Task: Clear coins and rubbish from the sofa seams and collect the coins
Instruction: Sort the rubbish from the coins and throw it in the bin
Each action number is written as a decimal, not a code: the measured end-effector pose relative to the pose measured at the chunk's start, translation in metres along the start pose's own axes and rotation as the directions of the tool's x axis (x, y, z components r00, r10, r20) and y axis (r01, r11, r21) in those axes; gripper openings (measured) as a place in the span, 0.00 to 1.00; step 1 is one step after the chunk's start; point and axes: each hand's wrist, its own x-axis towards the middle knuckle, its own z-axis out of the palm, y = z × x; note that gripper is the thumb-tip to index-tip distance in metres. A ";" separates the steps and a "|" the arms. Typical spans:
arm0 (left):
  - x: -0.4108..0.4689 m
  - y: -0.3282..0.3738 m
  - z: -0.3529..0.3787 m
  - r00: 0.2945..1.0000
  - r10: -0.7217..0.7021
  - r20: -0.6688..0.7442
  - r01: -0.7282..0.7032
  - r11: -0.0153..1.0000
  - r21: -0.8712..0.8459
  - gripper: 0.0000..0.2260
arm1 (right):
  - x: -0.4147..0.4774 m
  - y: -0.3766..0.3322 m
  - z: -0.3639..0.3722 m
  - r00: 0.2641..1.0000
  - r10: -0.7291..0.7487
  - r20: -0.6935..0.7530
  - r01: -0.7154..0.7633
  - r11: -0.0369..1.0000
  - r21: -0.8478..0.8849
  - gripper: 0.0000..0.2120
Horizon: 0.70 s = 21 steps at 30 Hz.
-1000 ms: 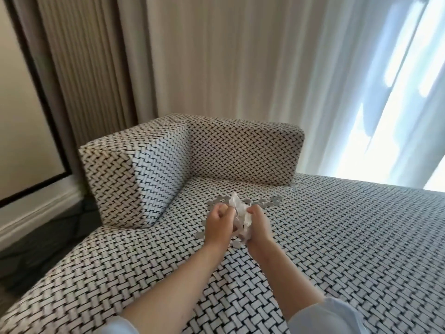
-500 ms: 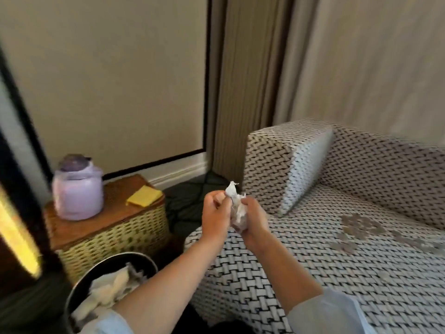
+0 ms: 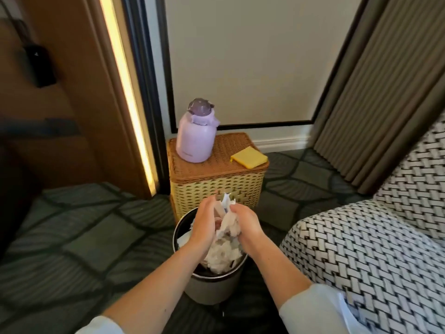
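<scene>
Rubbish point(image 3: 227, 224): one crumpled paper wad, pinched between your two hands, left point(image 3: 204, 225) and right point(image 3: 245, 224), over one bin point(image 3: 212, 285) of paper scraps. One wicker basket point(image 3: 216, 186) bears one lilac bottle point(image 3: 196, 138), one yellow pad point(image 3: 249, 158). Patterned carpet point(image 3: 84, 227); woven sofa point(image 3: 366, 256) right; curtain point(image 3: 385, 92).

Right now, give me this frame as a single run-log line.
phase: binning rubbish | left hand + right hand: holding crumpled white paper | position: over round dark waste bin | bin: holds paper already | coins: not visible
</scene>
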 end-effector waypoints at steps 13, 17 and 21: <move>0.003 -0.025 -0.030 0.971 -0.237 0.011 0.229 0.949 0.216 0.35 | -0.005 0.027 0.001 0.978 0.106 0.182 -0.102 0.994 -0.028 0.18; 0.000 -0.009 -0.018 0.995 -0.079 -0.053 0.090 0.957 0.274 0.31 | -0.020 0.011 -0.001 0.997 0.046 0.068 -0.044 0.999 -0.032 0.24; -0.009 0.015 0.009 0.999 0.047 -0.002 -0.046 0.987 0.155 0.22 | -0.033 -0.009 -0.015 0.971 -0.203 -0.123 0.200 0.979 -0.039 0.08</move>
